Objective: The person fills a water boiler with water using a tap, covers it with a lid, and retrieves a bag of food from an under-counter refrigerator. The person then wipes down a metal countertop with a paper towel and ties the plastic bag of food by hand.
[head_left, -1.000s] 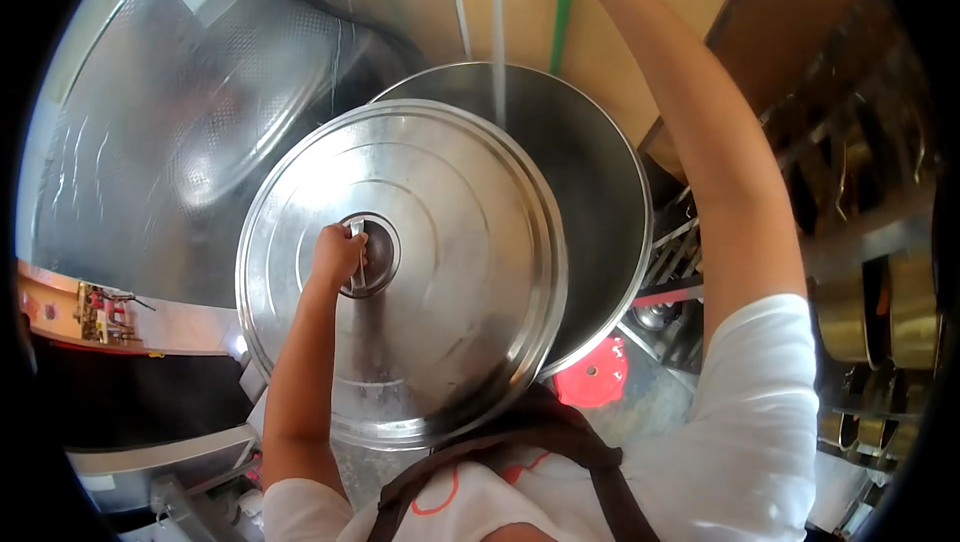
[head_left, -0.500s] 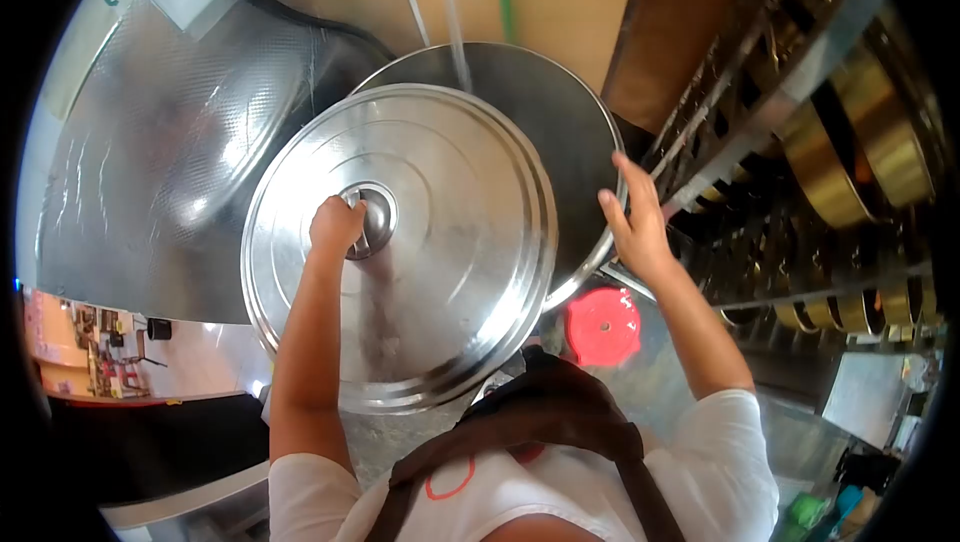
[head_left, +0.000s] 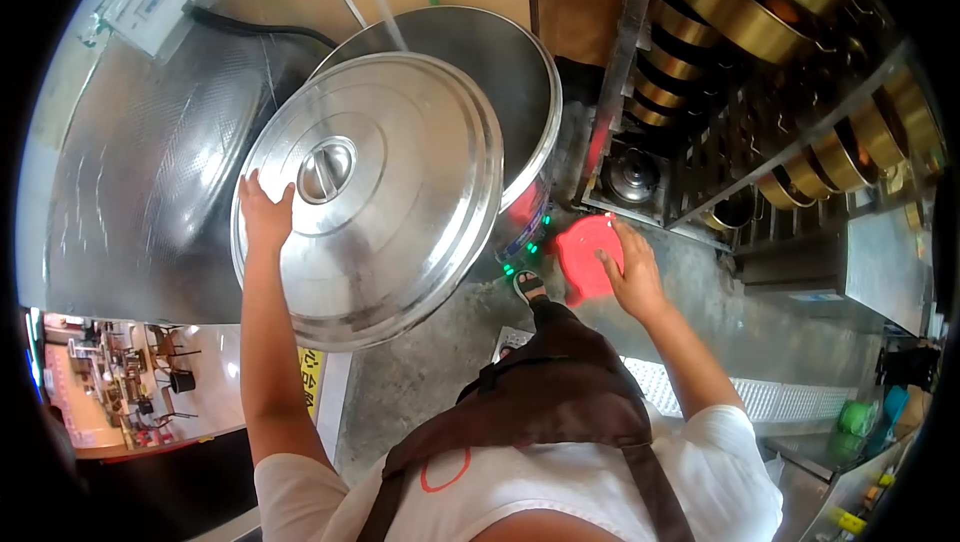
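The left hand (head_left: 265,214) has let go of the knob (head_left: 326,169) and now lies open and flat on the rim of the lid (head_left: 390,192), which sits skewed across the pot (head_left: 520,92) with water running in, while the right hand (head_left: 628,272), open and empty, has dropped low beside the red stool (head_left: 585,252) toward clear floor (head_left: 440,362).

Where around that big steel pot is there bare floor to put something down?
Bare grey concrete floor lies below the large round steel lid, left of the sandalled foot. It is crowded to the right: red round stool, then the shelf rack of brass pots.
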The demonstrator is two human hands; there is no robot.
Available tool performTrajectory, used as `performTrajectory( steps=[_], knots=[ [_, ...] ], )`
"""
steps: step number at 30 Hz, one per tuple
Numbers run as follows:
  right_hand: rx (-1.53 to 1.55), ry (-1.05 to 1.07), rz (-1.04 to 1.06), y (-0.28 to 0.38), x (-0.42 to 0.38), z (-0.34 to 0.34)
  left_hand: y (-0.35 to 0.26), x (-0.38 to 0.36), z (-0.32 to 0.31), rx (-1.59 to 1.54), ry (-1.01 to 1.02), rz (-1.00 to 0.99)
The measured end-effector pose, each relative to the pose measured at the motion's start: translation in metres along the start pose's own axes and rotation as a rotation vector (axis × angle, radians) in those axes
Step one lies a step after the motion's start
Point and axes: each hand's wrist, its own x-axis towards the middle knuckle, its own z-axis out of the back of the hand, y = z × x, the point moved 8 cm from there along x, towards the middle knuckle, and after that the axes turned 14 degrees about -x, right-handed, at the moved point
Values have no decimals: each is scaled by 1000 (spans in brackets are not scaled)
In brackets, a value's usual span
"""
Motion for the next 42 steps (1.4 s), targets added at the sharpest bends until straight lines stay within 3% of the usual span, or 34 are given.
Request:
performTrajectory(
  steps=[6,9,11,12,14,15,17,18,20,23,26,27,30,33,42],
  knots=[
    [23,71,93,-5,-21,-5,33,-104,119,150,-279,-9],
    [152,222,201,7,-12,-28,55,-203,174,271,-463,136],
    [152,305,407,30,-10,-41,76,-315,194,538,-555,287],
    [221,399,432,31,-16,-54,74,-365,188,664,-501,330],
    [273,564,518,44,-23,-68,45,-459,171,545,-538,613],
    [325,604,564,44,-29,-75,33,-500,151,627,-469,780],
    [292,750,695,52,-40,-89,0,-574,113,498,-378,1154],
    [298,848,660,43,-50,-101,-17,-601,95,444,-326,1292],
    [238,991,818,42,-62,-115,-65,-650,53,318,-234,1508],
    [170,1248,967,63,-96,-129,-124,-708,16,155,-222,1668],
    [61,1204,1315,103,-125,-139,-168,-755,-11,22,-273,1791],
    [92,1284,1247,118,-127,-143,-179,-764,-19,-11,-284,1848],
    [31,1244,1426,177,-161,-135,-208,-799,-21,-70,-406,1963],
    [80,1341,1480,203,-206,-146,-228,-839,-25,-110,-552,2041],
    [-216,1521,1964,212,-394,-116,-276,-954,-38,-180,-771,2150]
  ],
)
